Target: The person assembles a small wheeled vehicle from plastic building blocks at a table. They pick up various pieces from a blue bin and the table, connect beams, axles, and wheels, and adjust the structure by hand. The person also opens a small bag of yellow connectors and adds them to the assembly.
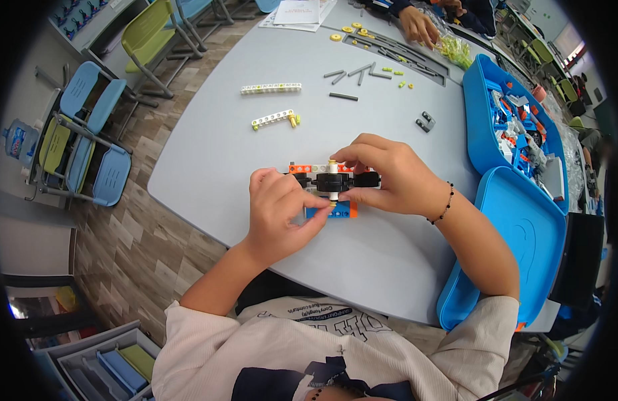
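A building-block model [331, 182] with black middle parts is gripped between both of my hands near the table's front side. An orange and white beam runs along its far side, and a blue and orange piece [338, 212] shows on its near side. My left hand [279, 208] pinches the model from the left, its fingertips at the small white and yellow piece below the black part. From the right, my right hand [384, 172] has fingers at the upper yellow-tipped white piece and its thumb lower down. My fingers hide parts of the model.
Beyond the model lie a white beam [271, 88], a white beam with yellow ends [274, 119], grey rods [360, 70] and grey blocks [426, 121]. A blue box [478, 110] of parts and its lid [523, 234] occupy the right. Another person's hand [418, 27] is over the parts tray.
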Demonstrator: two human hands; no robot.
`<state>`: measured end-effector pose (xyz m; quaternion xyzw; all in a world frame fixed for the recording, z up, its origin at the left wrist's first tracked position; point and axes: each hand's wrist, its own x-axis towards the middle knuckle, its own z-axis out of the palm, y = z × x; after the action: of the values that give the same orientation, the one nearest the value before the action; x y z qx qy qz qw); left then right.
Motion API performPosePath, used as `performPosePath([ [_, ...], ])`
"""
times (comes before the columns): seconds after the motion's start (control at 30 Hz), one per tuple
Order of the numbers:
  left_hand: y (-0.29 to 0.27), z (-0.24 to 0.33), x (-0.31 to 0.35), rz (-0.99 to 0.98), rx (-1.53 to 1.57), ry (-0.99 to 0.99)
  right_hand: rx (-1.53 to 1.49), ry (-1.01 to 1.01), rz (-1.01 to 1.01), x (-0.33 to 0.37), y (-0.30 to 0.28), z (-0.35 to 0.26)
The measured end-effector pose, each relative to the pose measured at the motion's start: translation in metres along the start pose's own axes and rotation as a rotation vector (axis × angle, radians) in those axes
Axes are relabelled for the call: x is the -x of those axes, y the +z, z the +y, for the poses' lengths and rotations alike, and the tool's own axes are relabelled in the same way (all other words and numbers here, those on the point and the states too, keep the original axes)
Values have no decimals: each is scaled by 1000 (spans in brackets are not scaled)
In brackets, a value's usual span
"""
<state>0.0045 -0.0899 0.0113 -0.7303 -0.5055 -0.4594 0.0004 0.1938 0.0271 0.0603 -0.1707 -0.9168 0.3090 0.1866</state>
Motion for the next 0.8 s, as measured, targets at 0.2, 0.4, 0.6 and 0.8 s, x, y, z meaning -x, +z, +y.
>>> performPosePath([
  [0.2, -1, 0, 1, -4, -36, -58, 20, -35, 62, 0, 4, 0],
  [0.4, 0, 0, 3, 32, -71, -88, 117, -104, 92, -1, 6, -3],
  [0.6, -3, -1, 3, -5, -133, -81, 176, -176, 94, -2, 7, -2],
  [0.8, -5, -3, 3, -12, -244, 3, 176, -197, 67, -2, 7, -1],
])
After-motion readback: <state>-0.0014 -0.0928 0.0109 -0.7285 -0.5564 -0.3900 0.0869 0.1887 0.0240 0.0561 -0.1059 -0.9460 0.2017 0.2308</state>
